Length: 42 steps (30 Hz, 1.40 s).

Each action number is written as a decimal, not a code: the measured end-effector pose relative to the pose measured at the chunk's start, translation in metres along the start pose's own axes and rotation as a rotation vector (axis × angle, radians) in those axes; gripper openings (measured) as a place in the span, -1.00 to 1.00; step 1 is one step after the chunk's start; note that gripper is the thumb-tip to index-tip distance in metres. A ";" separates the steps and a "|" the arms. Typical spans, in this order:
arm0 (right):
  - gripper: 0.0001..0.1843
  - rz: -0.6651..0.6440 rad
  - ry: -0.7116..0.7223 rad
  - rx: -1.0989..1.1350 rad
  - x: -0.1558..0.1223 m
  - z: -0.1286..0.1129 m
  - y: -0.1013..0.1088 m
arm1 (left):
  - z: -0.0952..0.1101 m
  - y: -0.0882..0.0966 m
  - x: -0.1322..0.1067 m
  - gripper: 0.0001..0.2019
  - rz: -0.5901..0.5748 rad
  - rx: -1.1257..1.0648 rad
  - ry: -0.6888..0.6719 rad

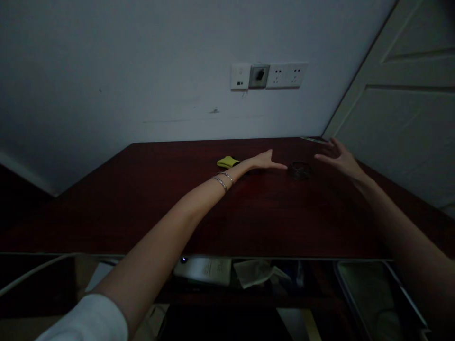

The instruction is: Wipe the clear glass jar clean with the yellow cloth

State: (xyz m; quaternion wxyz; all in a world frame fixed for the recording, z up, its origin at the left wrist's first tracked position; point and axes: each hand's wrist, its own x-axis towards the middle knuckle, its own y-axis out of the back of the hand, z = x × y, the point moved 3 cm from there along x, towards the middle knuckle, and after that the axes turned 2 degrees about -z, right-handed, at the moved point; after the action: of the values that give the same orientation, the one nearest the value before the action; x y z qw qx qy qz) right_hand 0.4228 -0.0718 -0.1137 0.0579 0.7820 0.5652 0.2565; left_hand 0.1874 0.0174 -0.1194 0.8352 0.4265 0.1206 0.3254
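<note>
- Dark red wood surface below a white wall.
- Right hand: fingers spread, raised, near a dark round dish.
- Left hand: fingers pressed together, holding nothing, just beside the dish.
- Yellow object on the surface, just beyond the left wrist.
- Two thin bracelets on that wrist.

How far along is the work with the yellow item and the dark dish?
Nothing looks done yet: the yellow item and dark dish both lie on the desk. Nothing is in hand: the left hand is open beside the item, the right hand open near the dish. Left: both things, neither clearly held.
</note>
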 end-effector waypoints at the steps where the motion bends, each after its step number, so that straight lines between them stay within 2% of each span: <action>1: 0.17 -0.023 -0.018 -0.001 -0.004 0.008 -0.001 | 0.000 -0.006 0.004 0.02 -0.030 0.005 0.001; 5: 0.26 -0.112 -0.074 -0.015 -0.014 0.028 -0.008 | -0.002 -0.021 0.018 0.02 -0.080 0.039 0.035; 10: 0.37 -0.207 -0.115 -0.090 -0.017 0.030 -0.016 | -0.003 -0.031 0.029 0.04 -0.118 0.112 0.089; 15: 0.38 -0.233 -0.123 -0.125 -0.019 0.027 -0.022 | -0.003 -0.037 0.033 0.04 -0.134 0.176 0.099; 25: 0.29 -0.228 -0.035 -0.076 -0.016 0.038 -0.026 | 0.000 -0.046 0.035 0.00 -0.115 0.233 0.046; 29: 0.29 -0.202 -0.073 -0.074 -0.019 0.033 -0.025 | 0.002 -0.049 0.041 -0.07 -0.114 0.237 -0.018; 35: 0.28 -0.179 -0.080 -0.083 -0.020 0.034 -0.023 | 0.005 -0.052 0.045 -0.33 -0.155 0.219 -0.153; 42: 0.28 -0.148 -0.072 -0.074 -0.018 0.039 -0.024 | 0.008 -0.057 0.042 -0.46 -0.177 0.186 -0.188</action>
State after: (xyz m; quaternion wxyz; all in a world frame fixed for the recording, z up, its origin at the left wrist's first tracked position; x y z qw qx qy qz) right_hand 0.4167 -0.0721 -0.1625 0.1259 0.7440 0.6091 0.2440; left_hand 0.2483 0.0157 -0.1563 0.8250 0.5184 0.1086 0.1968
